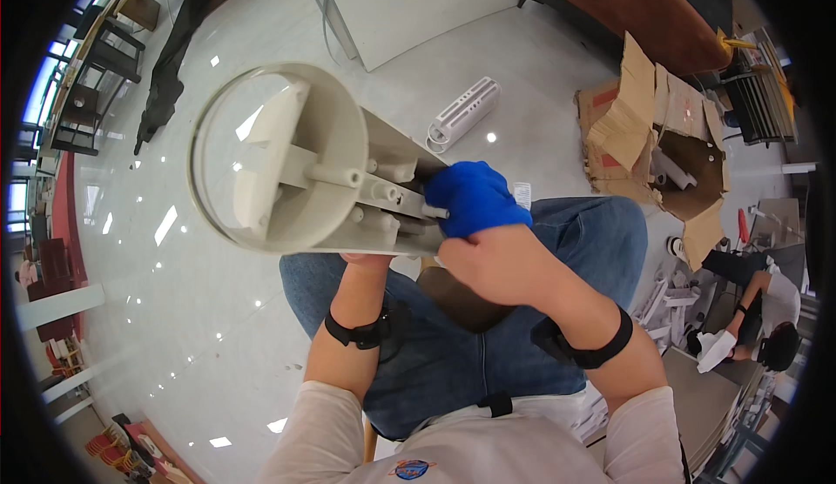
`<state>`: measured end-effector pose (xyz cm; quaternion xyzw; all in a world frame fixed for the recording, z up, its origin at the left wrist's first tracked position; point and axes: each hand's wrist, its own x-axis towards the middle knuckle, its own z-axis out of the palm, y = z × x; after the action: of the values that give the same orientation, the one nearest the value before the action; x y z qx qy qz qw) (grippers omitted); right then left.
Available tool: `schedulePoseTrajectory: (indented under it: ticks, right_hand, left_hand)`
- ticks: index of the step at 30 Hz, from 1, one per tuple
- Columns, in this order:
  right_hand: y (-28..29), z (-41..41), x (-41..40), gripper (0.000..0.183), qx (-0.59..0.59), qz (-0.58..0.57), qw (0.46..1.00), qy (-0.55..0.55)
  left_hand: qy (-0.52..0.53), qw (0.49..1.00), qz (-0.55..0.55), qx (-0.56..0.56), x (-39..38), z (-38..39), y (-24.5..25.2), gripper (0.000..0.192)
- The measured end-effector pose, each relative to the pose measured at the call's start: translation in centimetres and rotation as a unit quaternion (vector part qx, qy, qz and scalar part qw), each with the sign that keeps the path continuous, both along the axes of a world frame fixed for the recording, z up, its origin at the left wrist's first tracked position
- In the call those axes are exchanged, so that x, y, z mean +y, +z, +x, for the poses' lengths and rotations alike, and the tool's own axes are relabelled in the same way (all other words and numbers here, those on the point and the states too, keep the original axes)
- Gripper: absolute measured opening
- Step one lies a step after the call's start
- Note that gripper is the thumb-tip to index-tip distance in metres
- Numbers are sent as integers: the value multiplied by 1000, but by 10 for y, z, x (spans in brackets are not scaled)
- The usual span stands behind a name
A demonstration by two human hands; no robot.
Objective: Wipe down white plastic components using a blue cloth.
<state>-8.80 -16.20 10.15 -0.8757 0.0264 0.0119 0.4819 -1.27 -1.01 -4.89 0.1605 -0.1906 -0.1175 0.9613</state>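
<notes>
A long off-white plastic housing (408, 204), with a wide round ring at its far-left end and screw posts inside, is held above my lap. My left hand (367, 259) supports it from beneath; most of its fingers are hidden by the housing. In my right hand (490, 262) is a bunched blue cloth (480, 198), pressed against the housing's open inner side at its near-right end. The cloth covers part of the inside there. Through the ring the glossy floor shows.
A slotted white plastic part (465, 113) lies on the floor ahead. At right stands an opened cardboard box (617, 135) with a light-coloured part inside. Beyond it, another person (774, 294) bends over, holding white cloth-like material. A white panel (424, 10) stands at the top.
</notes>
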Motion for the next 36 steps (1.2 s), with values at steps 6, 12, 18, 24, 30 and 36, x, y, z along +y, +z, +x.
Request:
schedulePoseTrajectory:
  ticks: [6,12,18,24,30,36]
  right_hand:
    - [19,6,-10,24,-17,139,990,-18]
    - [-5,1,-15,23,-121,-66,988,73]
    - [-16,-14,-16,15,-105,-92,989,55]
    - [-10,-7,-26,23,88,39,993,68]
    - [28,10,-22,31,83,89,992,33]
    - [-1,-7,-27,37,114,-22,992,57]
  left_hand:
    - [-32,999,4,-28,0,-1,-19,75]
    - [-78,994,-72,-11,-14,6,23,72]
    - [10,994,96,-55,2,8,8,67]
    - [-71,996,36,-38,-13,10,12,84]
    - [0,995,89,36,-13,-1,3,76]
    - [-43,994,96,21,-17,-4,14,84]
